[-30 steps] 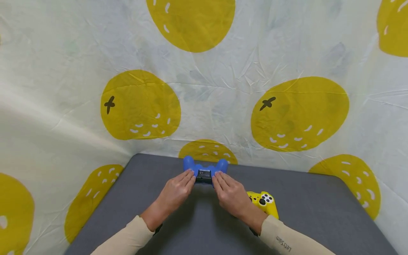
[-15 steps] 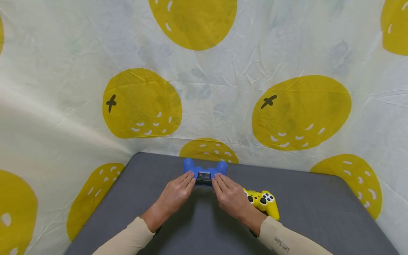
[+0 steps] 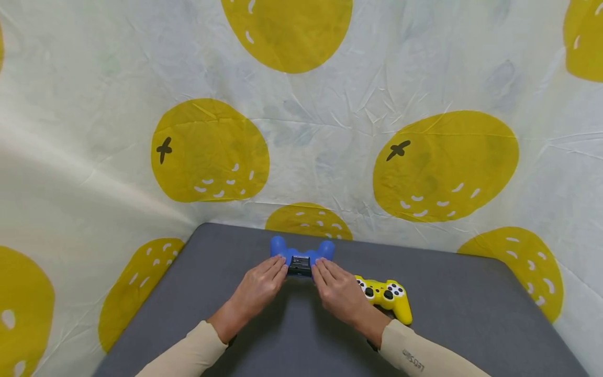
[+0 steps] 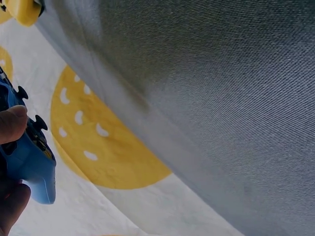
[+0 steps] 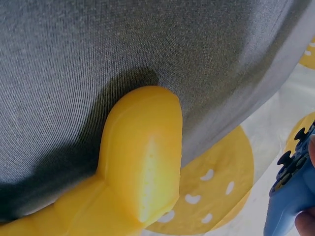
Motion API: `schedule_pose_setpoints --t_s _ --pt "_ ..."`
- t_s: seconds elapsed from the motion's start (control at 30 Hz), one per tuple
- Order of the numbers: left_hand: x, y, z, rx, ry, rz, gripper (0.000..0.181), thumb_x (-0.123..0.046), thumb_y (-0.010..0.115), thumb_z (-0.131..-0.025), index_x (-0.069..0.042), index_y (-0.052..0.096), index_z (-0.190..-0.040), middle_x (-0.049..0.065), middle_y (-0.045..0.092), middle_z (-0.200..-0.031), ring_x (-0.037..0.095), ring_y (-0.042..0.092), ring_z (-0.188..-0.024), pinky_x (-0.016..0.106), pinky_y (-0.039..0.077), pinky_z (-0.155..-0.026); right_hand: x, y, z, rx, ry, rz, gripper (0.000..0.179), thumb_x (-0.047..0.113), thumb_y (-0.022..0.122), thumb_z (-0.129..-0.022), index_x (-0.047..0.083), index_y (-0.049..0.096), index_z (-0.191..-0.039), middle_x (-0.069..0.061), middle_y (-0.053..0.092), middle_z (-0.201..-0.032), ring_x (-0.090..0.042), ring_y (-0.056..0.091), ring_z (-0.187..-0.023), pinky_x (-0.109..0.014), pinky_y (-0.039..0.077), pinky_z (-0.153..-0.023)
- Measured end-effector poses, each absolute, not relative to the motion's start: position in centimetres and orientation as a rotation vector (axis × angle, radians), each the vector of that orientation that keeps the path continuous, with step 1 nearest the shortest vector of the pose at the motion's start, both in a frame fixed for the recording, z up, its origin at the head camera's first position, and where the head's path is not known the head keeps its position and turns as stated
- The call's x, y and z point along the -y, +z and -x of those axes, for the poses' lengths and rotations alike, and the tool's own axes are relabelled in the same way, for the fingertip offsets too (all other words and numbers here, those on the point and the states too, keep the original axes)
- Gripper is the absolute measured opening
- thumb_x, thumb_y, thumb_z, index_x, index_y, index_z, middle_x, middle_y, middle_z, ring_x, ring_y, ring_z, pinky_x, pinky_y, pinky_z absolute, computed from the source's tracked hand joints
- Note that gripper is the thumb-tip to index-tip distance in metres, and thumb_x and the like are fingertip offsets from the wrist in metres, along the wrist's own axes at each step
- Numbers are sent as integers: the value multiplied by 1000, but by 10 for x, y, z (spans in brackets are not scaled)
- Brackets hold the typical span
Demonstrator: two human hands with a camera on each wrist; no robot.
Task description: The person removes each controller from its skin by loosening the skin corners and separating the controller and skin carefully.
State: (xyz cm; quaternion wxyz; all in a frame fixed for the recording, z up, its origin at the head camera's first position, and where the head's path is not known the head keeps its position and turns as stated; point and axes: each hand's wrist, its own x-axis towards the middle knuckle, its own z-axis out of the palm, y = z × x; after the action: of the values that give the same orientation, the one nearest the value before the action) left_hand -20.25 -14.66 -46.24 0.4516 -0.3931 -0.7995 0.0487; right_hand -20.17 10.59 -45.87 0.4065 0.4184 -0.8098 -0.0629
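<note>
Both hands hold a blue game controller (image 3: 300, 252) up over the grey table, one at each side. Its grips point away from me, and a black panel (image 3: 300, 265) shows in the middle of the side facing me. My left hand (image 3: 260, 284) pinches the left part; in the left wrist view the thumb (image 4: 14, 123) lies near the controller's black sticks. My right hand (image 3: 337, 290) pinches the right part. Behind that wrist a yellow game controller (image 3: 394, 299) lies on the table, buttons up, partly hidden by the arm. One yellow grip (image 5: 142, 157) looms large in the right wrist view.
The grey cloth-covered table (image 3: 452, 303) ends at a white curtain (image 3: 320, 152) with large yellow fruit prints, which hangs close behind and along the sides. Shadows of both arms fall on the tabletop.
The blue controller has tilted slightly, its grips sinking a little in the view. My right forearm has shifted slightly left, so more of the yellow controller shows. Both hands keep their hold.
</note>
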Motion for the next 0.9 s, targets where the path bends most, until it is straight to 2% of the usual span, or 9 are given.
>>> schedule_pose_setpoints --t_s 0.07,0.13,0.23,0.3,0.37,0.9 --pt "147 -464 203 1973 121 968 37 -17 95 -73 -1 80 -103 12 81 -107 23 78 -99 34 63 -87 -105 -460 202 2039 -164 -1058 29 21 66 -101 0 76 -118 -14 80 -115 -25 78 -104 -36 62 -90" --pt "147 -466 204 1966 128 960 45 -19 100 -65 -2 80 -101 12 81 -105 22 78 -98 34 63 -87 -105 -460 202 2040 -170 -1062 30 21 61 -104 0 76 -118 -13 79 -116 -25 78 -105 -36 62 -91" --pt "148 -469 205 1960 135 955 46 -21 101 -64 -2 80 -100 11 81 -105 21 78 -97 33 63 -86 -103 -461 202 2048 -171 -1058 30 21 73 -96 0 77 -118 -13 80 -115 -24 78 -104 -36 62 -91" --pt "148 -471 205 1957 136 957 46 -21 101 -64 -2 80 -100 11 81 -104 21 78 -97 33 63 -86 -102 -462 201 2058 -175 -1053 41 24 86 -85 1 77 -118 -12 80 -115 -24 78 -104 -35 62 -90" --pt "149 -472 205 1956 135 961 46 -21 101 -65 -2 79 -100 11 81 -104 21 78 -97 33 63 -86 -101 -463 200 2065 -177 -1046 47 25 91 -79 2 77 -117 -12 80 -115 -23 78 -104 -35 63 -90" --pt "152 -477 202 1985 140 967 48 -24 99 -65 -2 80 -102 12 81 -106 22 78 -98 34 63 -88 -98 -471 200 2068 -154 -1048 50 25 94 -75 2 78 -116 -12 80 -113 -23 79 -102 -35 63 -88"
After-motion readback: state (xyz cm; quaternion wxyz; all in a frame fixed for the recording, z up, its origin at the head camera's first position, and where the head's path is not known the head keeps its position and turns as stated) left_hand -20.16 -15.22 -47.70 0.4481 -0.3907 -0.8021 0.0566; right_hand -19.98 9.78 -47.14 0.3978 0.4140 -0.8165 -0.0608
